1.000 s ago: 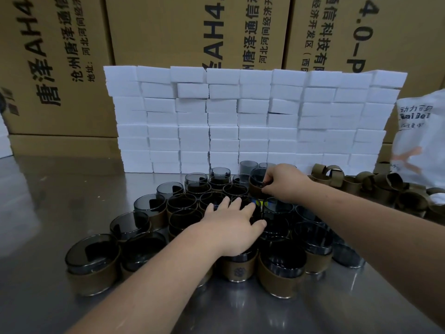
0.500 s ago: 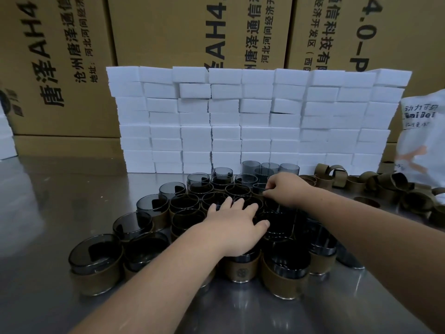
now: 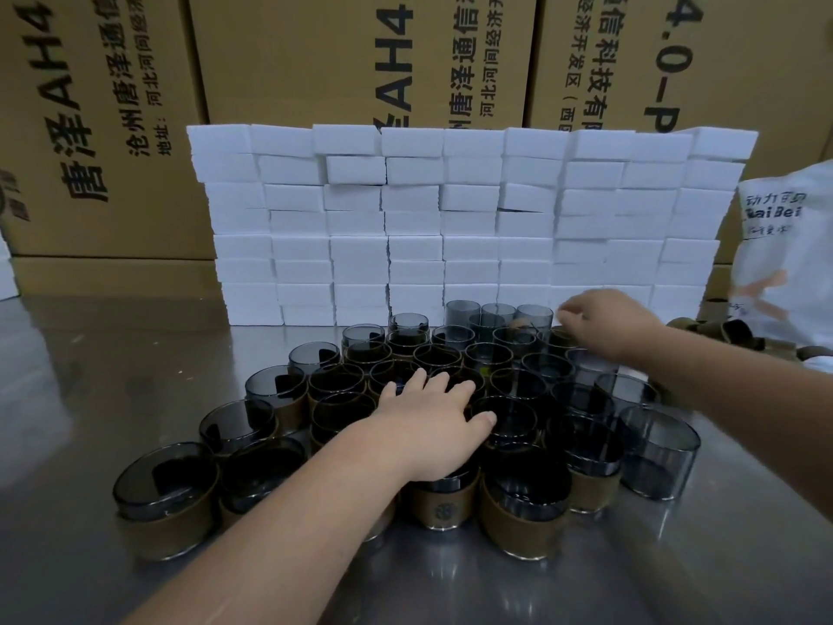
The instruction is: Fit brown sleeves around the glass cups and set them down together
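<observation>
Big boxes (image 3: 315, 60) are standing at 12 o'clock behind a wall of white blocks (image 3: 450, 218). The cups (image 3: 658, 448), many wearing sleeves (image 3: 514, 530), are sitting packed together in the middle of the counter (image 3: 112, 354). The left hand (image 3: 428, 421) is lying flat on their tops, fingers straight, probably steadying them. The right hand (image 3: 599, 327) is hovering at 1 o'clock, too blurry to tell its grip. At 2 o'clock, spare sleeves (image 3: 739, 336) are waiting, easy to reach.

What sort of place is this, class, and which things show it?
Probably a packing or assembly workshop: printed shipping cartons stacked behind, a wall of white foam blocks, and many glass cups in brown sleeves on a steel table.
</observation>
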Motion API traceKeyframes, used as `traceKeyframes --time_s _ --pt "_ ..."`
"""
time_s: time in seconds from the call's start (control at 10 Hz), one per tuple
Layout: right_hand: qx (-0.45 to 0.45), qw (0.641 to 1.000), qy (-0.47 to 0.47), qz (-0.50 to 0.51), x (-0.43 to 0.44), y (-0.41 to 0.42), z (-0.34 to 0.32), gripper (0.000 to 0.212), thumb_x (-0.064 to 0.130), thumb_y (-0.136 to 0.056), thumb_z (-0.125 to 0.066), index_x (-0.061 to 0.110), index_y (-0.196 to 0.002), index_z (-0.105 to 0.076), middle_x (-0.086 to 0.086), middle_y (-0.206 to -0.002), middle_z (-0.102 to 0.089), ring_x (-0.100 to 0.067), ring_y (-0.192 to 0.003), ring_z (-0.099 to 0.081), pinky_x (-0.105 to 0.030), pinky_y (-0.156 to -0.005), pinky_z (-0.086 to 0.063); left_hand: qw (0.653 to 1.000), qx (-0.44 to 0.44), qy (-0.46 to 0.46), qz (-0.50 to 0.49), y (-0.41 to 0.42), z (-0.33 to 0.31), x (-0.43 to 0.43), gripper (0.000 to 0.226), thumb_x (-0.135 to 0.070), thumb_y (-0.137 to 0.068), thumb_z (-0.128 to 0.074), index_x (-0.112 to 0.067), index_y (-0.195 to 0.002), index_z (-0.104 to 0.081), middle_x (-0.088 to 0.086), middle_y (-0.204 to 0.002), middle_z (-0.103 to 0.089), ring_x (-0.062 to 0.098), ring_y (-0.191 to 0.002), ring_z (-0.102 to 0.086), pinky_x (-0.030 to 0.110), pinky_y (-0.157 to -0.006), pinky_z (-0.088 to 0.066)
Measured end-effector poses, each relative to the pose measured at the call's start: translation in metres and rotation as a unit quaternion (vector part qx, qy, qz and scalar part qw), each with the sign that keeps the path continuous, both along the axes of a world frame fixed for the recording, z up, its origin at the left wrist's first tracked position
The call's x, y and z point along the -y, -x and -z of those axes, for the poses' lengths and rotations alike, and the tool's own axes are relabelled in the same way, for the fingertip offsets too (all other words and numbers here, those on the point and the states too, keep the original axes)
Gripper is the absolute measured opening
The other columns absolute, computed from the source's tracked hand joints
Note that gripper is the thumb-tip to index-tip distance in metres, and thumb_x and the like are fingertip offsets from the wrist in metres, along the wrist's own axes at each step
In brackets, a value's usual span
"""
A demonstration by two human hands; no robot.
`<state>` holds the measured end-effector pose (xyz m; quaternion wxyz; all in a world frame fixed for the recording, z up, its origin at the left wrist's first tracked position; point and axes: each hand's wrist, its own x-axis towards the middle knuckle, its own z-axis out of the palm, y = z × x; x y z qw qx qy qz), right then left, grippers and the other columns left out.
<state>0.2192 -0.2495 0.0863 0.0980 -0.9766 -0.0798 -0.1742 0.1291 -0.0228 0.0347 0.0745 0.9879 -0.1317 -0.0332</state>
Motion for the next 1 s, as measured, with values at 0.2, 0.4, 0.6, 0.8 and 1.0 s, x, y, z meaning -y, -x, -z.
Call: traceKeyframes --time_s 0.2,0.4,0.6,0.8,1.0 --pt "-0.082 0.97 0.095 0.206 0.092 -0.003 -0.004 0.053 0.022 -0.095 -0.043 0.018 -0.146 -0.03 -0.014 -0.148 -0.035 -0.033 -0.133 -0.036 -0.037 -0.106 -0.035 1.0 0.0 0.003 -0.002 0.0 0.0 0.0 0.061 -0.059 -0.094 -0.018 -0.032 -0.148 -0.008 -0.001 -0.158 -0.003 0.023 -0.144 0.006 0.049 -0.113 0.002" --pt "-0.174 0.945 0.178 0.214 0.12 0.001 0.034 0.07 0.036 -0.091 -0.046 0.026 -0.15 -0.009 -0.006 -0.157 -0.009 -0.03 -0.143 -0.008 -0.043 -0.114 -0.022 1.0 -0.003 0.001 -0.002 0.001 -0.002 0.001 0.061 -0.058 -0.094 -0.018 -0.032 -0.148 -0.008 -0.001 -0.158 -0.003 0.023 -0.144 0.007 0.049 -0.113 0.003" --pt "-0.176 0.961 0.132 0.169 0.098 0.003 0.063 0.053 0.039 -0.093 -0.05 0.017 -0.14 -0.039 -0.006 -0.141 -0.038 -0.027 -0.126 -0.043 -0.035 -0.103 -0.038 1.0 -0.008 0.001 -0.002 0.003 -0.003 0.002 0.061 -0.058 -0.095 -0.017 -0.032 -0.149 -0.007 -0.001 -0.158 -0.002 0.023 -0.144 0.007 0.049 -0.113 0.003" --pt "-0.122 0.974 0.066 0.176 0.097 0.005 0.059 0.018 0.027 -0.084 -0.061 0.017 -0.07 -0.058 0.0 -0.072 -0.058 -0.013 -0.067 -0.055 -0.025 -0.053 -0.039 1.0 -0.007 0.0 -0.001 0.001 -0.002 0.001 0.061 -0.058 -0.094 -0.017 -0.032 -0.148 -0.008 -0.001 -0.158 -0.002 0.023 -0.144 0.007 0.05 -0.113 0.002" --pt "-0.031 0.984 -0.052 0.165 0.096 0.012 0.027 0.02 0.026 -0.09 -0.049 0.009 -0.091 -0.06 -0.012 -0.079 -0.063 -0.027 -0.071 -0.058 -0.035 -0.063 -0.05 1.0 -0.006 -0.002 0.001 0.003 -0.004 0.0 0.061 -0.058 -0.095 -0.016 -0.031 -0.149 -0.007 0.0 -0.158 -0.003 0.024 -0.144 0.007 0.05 -0.113 0.002"
